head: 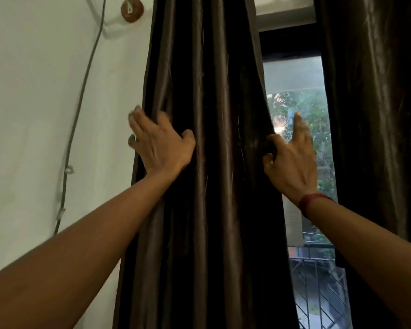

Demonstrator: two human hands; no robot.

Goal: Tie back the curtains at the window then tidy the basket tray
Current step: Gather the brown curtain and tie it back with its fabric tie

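Slippage is the risk. Left hand point(161, 141) curls round the curtain point(211, 91) at its left edge; right hand point(292, 160) merely pinches the glossy right edge.

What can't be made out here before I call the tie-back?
- The basket tray: nowhere in the head view.
- Tie-back or hook: none clear. A small dark thing against the wall, beside the left hand, is too blurred to name.
- The left hand's grip: its fingers are blurred at the curtain's edge.
- Top and hem of the left curtain: cut off by the frame.
- Most of the right curtain: cut off by the right edge.
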